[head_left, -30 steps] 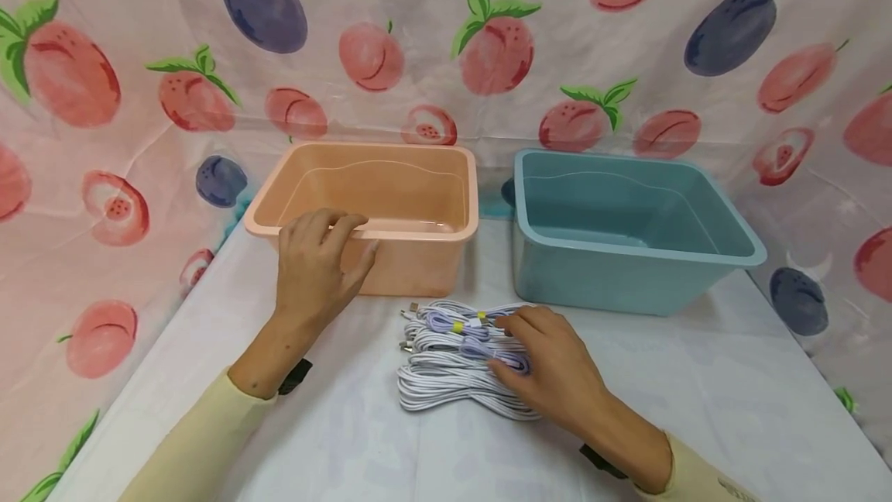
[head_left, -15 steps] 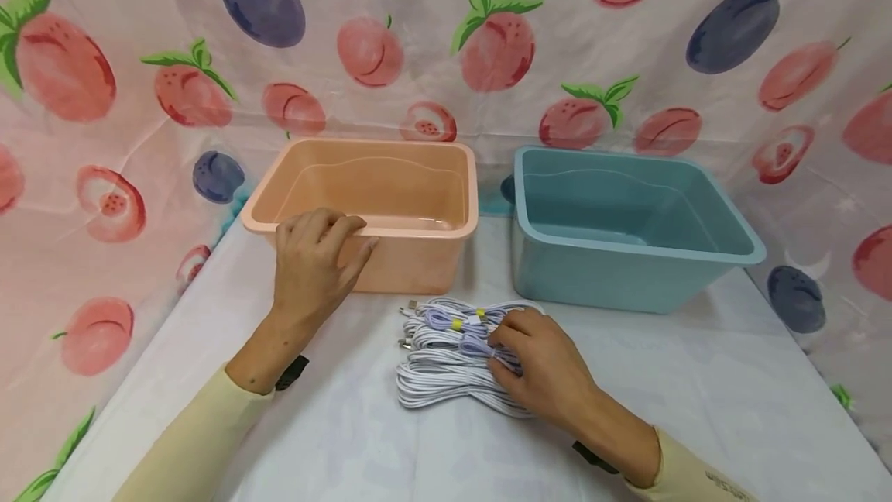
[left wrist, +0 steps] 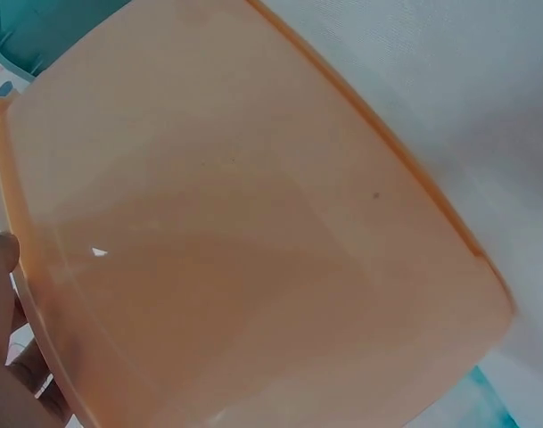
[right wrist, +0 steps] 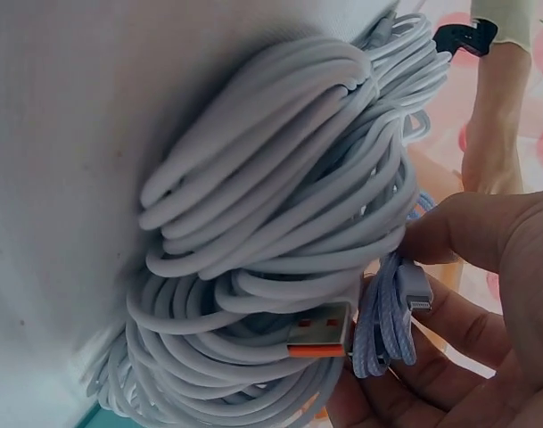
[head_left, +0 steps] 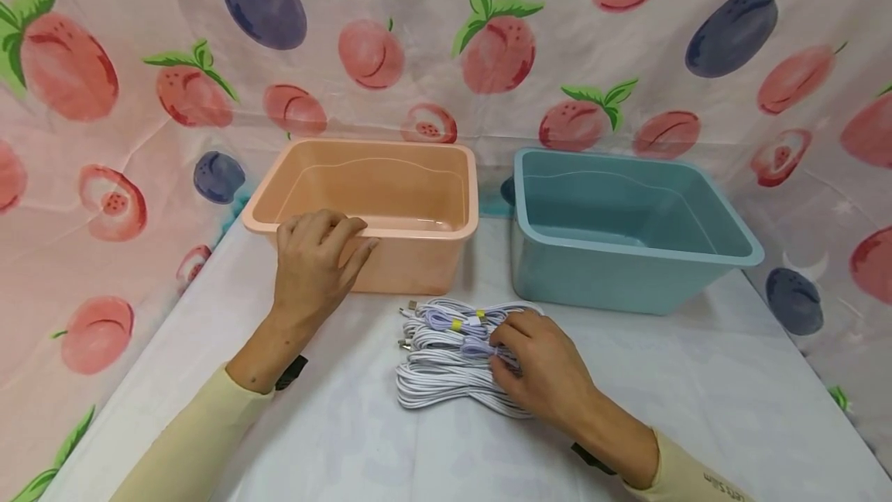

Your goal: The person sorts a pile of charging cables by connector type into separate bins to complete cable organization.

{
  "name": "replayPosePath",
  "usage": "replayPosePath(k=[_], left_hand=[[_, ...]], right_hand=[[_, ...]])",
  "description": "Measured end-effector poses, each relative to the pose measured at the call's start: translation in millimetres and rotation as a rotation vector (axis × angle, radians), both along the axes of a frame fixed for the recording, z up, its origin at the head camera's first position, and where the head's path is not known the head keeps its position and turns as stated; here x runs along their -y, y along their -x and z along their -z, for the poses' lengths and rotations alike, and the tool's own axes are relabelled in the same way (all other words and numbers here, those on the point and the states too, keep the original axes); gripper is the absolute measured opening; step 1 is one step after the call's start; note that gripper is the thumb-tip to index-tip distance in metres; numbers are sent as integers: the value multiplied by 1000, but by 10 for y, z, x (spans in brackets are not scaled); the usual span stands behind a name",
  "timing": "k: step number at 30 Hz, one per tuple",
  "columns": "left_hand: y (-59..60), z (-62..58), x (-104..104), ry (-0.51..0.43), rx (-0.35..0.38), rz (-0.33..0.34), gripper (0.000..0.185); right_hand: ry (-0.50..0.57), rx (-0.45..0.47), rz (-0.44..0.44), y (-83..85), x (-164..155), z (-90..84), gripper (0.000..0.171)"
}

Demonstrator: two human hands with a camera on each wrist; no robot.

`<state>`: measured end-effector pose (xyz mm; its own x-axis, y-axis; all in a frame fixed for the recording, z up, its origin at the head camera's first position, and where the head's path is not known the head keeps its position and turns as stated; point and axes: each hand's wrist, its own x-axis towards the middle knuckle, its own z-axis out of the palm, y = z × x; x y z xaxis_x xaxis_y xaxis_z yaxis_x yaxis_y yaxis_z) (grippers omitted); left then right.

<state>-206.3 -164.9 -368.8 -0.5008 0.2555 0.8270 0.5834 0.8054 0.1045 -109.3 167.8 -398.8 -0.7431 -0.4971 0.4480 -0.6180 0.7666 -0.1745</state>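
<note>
My left hand (head_left: 313, 266) holds the front rim of a peach-orange plastic bin (head_left: 418, 266), its fingers bent over the edge. The left wrist view shows the bin's outer wall (left wrist: 253, 223) up close, fingers at its rim. My right hand (head_left: 547, 362) pinches a small coiled lavender charging cable (right wrist: 384, 325) between thumb and fingers. That coil lies on top of bundled white cables (head_left: 446, 382), near a USB plug (right wrist: 320, 330) in the right wrist view. Another lavender cable coil (head_left: 439, 321) with a yellow tie lies on the pile, left of my right hand.
A teal bin (head_left: 627, 277) stands right of the peach-orange one, with a narrow gap between them. Both are on a white-covered table (head_left: 348, 440). Behind them hangs a fruit-print cloth (head_left: 432, 14).
My right hand has shifted slightly left, and its thumb and fingers have come together on the small lavender cable. My left hand stays at the peach-orange bin's rim.
</note>
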Motion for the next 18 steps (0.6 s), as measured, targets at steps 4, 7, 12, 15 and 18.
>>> replayPosePath(k=[4,7,12,15,18], left_hand=[[9,5,-5,0,-21,1,31],[13,13,-3,7,-24,-1,31],[16,19,-2,12,-33,-1,32],[24,23,-2,5,-48,6,31],[32,31,-6,6,-55,12,29]], right_hand=[[22,-18,-3,-1,-7,-12,19],[38,-27,-9,5,-15,-29,20],[58,-39,-19,18,-30,-72,21],[58,-48,-32,28,-36,-100,21],[59,-59,-44,33,-52,-128,21]])
